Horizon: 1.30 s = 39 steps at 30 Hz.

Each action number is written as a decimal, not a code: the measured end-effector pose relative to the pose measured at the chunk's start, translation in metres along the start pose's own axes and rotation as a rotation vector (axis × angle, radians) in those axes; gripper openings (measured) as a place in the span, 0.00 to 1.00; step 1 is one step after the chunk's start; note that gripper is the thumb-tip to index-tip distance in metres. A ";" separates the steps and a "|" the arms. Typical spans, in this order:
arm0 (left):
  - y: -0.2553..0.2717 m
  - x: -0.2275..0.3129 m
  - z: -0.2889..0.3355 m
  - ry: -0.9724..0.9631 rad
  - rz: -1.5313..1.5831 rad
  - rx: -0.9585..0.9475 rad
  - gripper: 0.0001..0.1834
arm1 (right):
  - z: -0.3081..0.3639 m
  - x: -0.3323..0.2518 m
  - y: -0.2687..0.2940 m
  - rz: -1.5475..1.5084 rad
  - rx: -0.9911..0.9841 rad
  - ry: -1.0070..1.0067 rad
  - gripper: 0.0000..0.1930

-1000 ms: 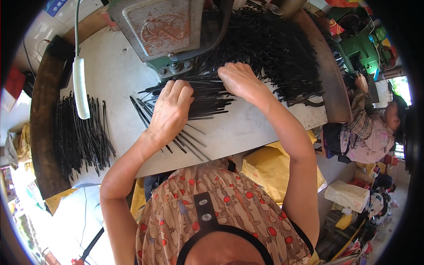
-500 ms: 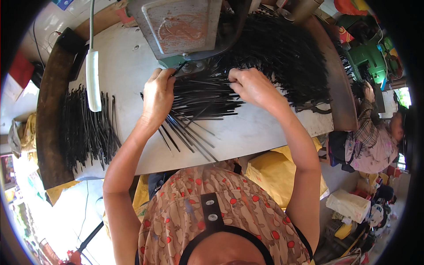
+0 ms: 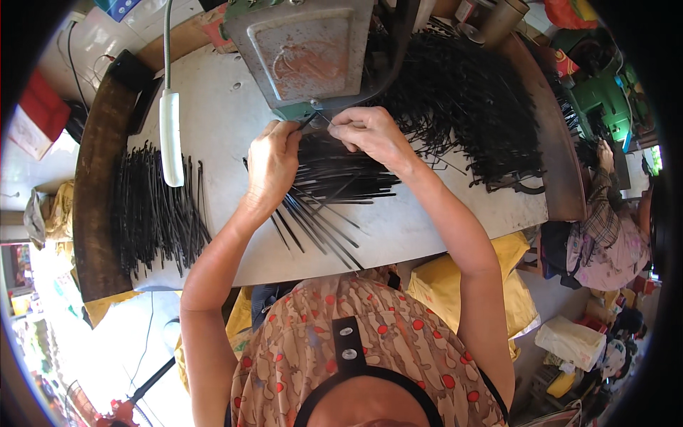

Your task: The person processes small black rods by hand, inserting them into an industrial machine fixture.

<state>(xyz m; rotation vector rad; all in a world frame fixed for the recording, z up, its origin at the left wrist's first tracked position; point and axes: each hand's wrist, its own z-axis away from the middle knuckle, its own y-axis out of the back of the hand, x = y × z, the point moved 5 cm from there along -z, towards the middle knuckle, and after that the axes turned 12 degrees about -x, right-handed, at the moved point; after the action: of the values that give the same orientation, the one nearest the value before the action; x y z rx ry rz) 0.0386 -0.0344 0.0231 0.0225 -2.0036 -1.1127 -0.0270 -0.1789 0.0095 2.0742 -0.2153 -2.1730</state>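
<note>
My left hand (image 3: 272, 165) is closed around a thin black strip whose tip (image 3: 307, 121) points at the foot of a grey-green machine (image 3: 313, 60). Close by on the right, my right hand (image 3: 375, 141) pinches a thin strand, too fine to make out, just below the machine head. Beneath both hands lies a pile of black strips (image 3: 348, 176) on the pale work table (image 3: 416, 226). A few loose strips (image 3: 320, 231) fan out from it toward the near edge.
Another row of black strips (image 3: 160, 213) lies at the left, under a white tube lamp (image 3: 171, 139). A large heap of black strips (image 3: 484, 107) covers the far right. A raised brown rim (image 3: 96, 220) borders the table. Farther right, a co-worker (image 3: 612, 245) sits by a green machine (image 3: 608, 107).
My right hand has moved left from the pile toward my left hand and the machine's foot. My left hand keeps its place at the machine; the whole view has shifted slightly.
</note>
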 end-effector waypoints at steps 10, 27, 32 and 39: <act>0.000 -0.005 -0.002 -0.004 0.010 0.023 0.05 | -0.003 0.004 0.001 -0.147 0.034 -0.013 0.09; 0.000 -0.006 -0.003 -0.036 0.014 -0.006 0.05 | -0.005 0.003 -0.004 -0.242 0.037 -0.061 0.08; 0.001 0.008 0.000 -0.025 -0.203 -0.036 0.05 | -0.004 0.004 -0.003 -0.258 0.046 -0.080 0.07; -0.006 0.034 0.013 -0.163 0.041 -0.135 0.07 | -0.008 0.010 -0.011 -0.315 -0.062 -0.156 0.10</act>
<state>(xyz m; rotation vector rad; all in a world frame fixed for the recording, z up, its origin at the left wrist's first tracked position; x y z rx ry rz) 0.0053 -0.0415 0.0376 -0.1839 -2.0574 -1.2550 -0.0191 -0.1702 -0.0023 2.0211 0.1757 -2.4860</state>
